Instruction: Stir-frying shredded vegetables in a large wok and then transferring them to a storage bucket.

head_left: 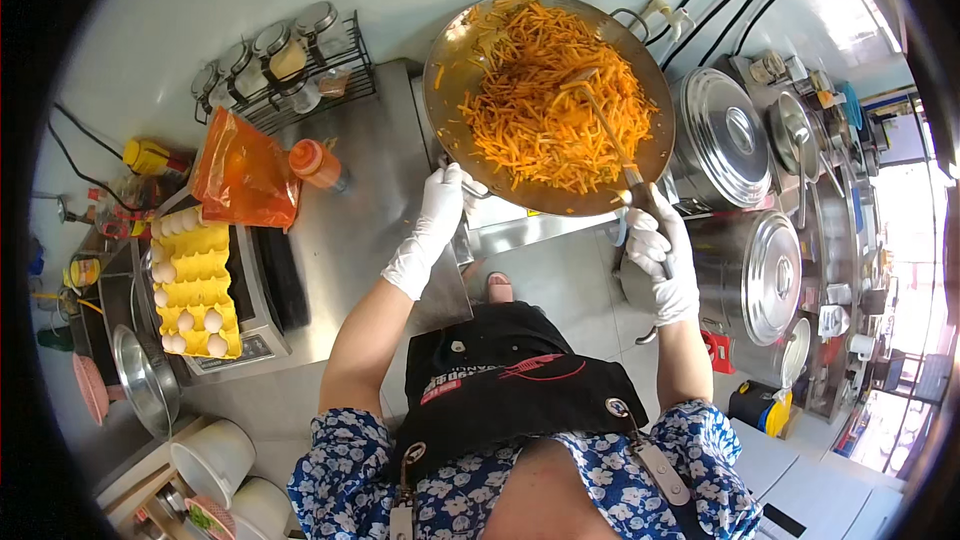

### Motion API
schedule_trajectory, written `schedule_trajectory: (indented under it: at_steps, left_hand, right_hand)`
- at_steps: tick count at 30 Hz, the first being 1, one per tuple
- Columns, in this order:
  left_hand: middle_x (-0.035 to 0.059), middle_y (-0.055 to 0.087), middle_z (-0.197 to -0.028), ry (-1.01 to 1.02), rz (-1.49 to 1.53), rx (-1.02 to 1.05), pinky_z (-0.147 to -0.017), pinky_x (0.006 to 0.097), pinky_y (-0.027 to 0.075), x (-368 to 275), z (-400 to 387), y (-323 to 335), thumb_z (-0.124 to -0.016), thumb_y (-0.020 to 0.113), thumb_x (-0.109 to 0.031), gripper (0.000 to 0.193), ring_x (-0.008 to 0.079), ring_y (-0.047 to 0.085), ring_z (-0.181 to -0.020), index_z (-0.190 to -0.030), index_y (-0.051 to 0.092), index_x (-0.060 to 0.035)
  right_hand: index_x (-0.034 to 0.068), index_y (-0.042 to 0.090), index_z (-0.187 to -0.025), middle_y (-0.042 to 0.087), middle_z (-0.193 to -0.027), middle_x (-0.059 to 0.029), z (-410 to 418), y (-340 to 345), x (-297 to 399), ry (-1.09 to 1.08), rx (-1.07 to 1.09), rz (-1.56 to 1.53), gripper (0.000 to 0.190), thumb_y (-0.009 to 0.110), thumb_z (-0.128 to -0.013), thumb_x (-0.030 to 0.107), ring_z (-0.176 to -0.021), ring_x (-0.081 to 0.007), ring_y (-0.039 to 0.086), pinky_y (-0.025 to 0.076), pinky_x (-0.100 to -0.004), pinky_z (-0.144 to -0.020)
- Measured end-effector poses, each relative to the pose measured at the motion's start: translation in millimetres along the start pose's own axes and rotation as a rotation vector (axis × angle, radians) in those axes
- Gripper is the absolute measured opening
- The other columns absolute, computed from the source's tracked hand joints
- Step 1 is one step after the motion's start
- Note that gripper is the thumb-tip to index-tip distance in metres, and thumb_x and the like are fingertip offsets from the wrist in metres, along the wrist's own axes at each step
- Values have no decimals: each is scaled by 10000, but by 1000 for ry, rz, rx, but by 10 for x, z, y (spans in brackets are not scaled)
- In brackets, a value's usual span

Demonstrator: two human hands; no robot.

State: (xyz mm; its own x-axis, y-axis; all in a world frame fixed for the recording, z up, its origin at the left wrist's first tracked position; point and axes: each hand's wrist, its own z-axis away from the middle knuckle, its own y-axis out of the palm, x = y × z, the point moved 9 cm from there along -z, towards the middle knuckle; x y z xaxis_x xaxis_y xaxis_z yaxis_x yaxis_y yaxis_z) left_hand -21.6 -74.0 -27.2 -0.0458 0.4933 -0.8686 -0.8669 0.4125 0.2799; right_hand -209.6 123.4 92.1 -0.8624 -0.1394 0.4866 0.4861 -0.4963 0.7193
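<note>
A wide metal wok (pixel 457 101) holds a heap of orange shredded vegetable (pixel 555 105), which looks like carrot. My left hand (pixel 439 217), in a white glove, grips the wok's near-left loop handle (pixel 476 191). In my gloved right hand (pixel 664 255) is the dark handle of a long metal cooking utensil (pixel 607 127). Its shaft slants up and left over the wok, and its head lies partly buried in the shreds. A second loop handle (pixel 634 19) on the wok's far right side is free of my hands.
Large lidded steel pots (pixel 724 139) stand right of the wok. Leftward are a steel counter (pixel 345 240), an orange-capped squeeze bottle (pixel 319 163), an orange plastic bag (pixel 247 180), a yellow egg tray (pixel 199 277) with eggs, and a wire rack (pixel 364 64) with glass jars.
</note>
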Motion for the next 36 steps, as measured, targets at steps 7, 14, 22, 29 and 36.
schedule_trajectory:
  at_steps: [7, 14, 22, 29, 36]
  left_hand:
    - [142, 622, -695, 10, -26, 24, -453, 275, 484, -3, -15, 7, -977, 315, -280, 402, 156, 523, -457, -769, 515, 0]
    - [144, 621, -684, 18, 6, 31, -411, 278, 474, -41, -3, 70, -975, 311, -257, 344, 167, 529, -427, -803, 477, -9]
    - [141, 618, -717, 31, -5, 43, -460, 293, 477, -21, -14, 14, -974, 319, -284, 380, 174, 539, -486, -792, 507, -9]
    - [140, 608, -692, 0, 1, 1, -445, 287, 475, -33, 15, 26, -971, 325, -258, 345, 172, 532, -471, -790, 489, -15]
    - [128, 606, -678, 39, 44, 22, -437, 281, 470, 19, -21, -20, -973, 336, -254, 312, 168, 523, -457, -814, 479, -27]
  right_hand:
    - [63, 492, -1064, 406, -558, 21, 503, 326, 16, 47, 229, -354, 290, 382, -962, 311, -288, -9, 260, 213, -153, -242]
    - [90, 492, -1113, 336, -527, 66, 215, 462, -74, -90, 102, -107, 305, 405, -956, 337, -309, -7, 229, 229, -158, -264]
    - [-22, 566, -970, 459, -563, 10, 24, 507, -206, 222, 7, 110, 354, 508, -910, 323, -308, -53, 323, 260, -190, -279]
    - [-8, 586, -979, 568, -619, -85, -75, 838, 925, -241, -73, 1866, 263, 585, -809, 193, -444, -148, 521, 394, -271, -438]
    - [68, 618, -908, 635, -792, -155, -446, 1294, 2004, -673, -510, 2686, 200, 535, -762, 177, -763, -307, 632, 500, -397, -670]
